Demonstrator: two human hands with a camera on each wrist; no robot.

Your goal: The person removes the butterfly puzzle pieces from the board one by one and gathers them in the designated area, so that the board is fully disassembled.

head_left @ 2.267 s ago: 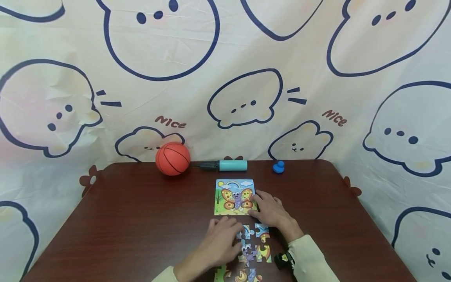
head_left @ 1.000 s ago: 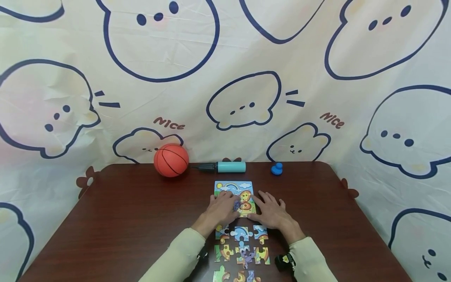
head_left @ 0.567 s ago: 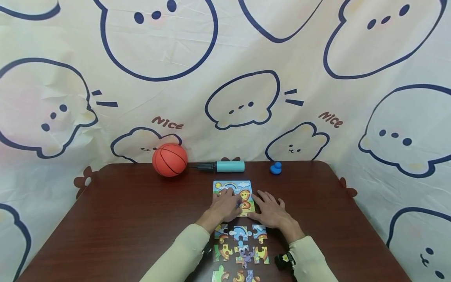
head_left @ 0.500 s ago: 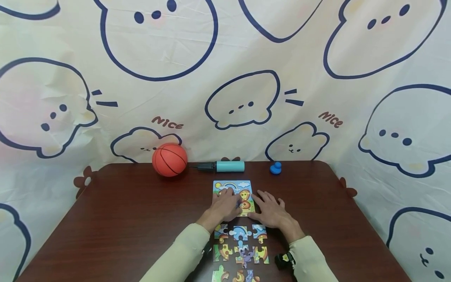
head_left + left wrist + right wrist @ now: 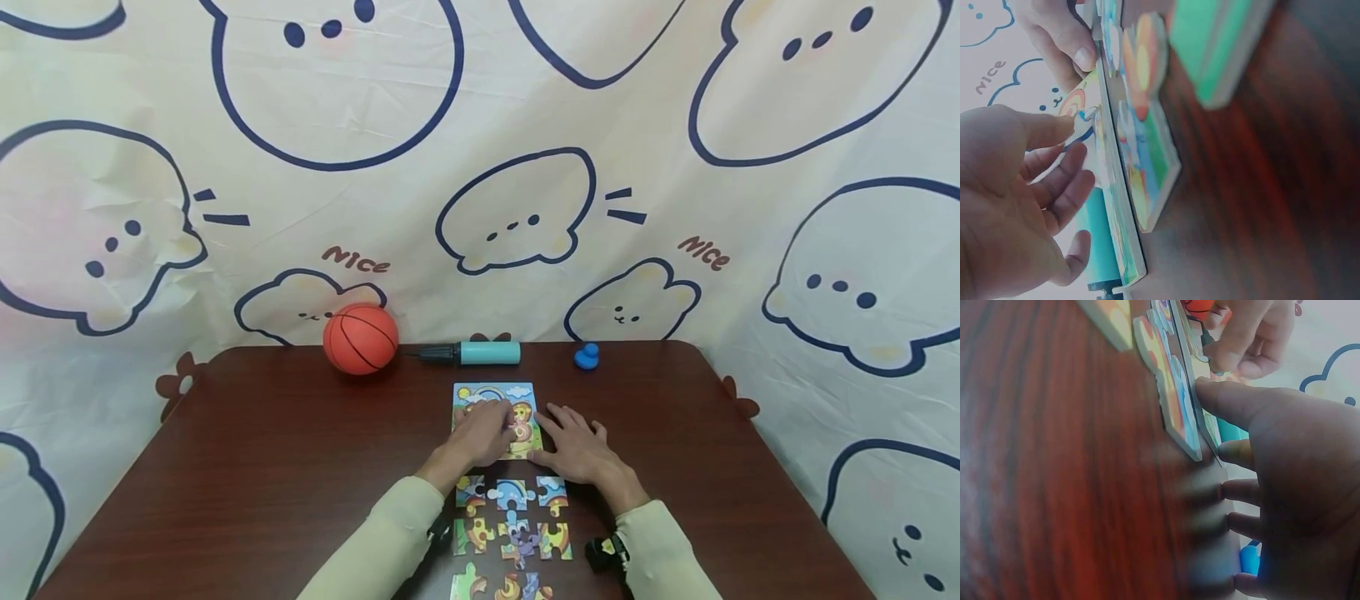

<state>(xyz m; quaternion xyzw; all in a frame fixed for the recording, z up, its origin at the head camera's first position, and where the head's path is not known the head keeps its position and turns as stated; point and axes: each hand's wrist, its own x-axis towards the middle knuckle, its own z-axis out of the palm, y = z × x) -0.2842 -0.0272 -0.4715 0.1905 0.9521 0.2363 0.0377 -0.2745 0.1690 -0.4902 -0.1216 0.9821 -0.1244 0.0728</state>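
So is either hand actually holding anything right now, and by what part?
Neither grips anything. The left hand lies on the butterfly picture card, and the right hand rests flat by the card's right edge, thumb against it.

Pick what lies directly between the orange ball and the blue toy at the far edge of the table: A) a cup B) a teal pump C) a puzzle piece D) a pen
B: the teal pump lies on its side between the orange ball and the blue toy, beyond the puzzle board.
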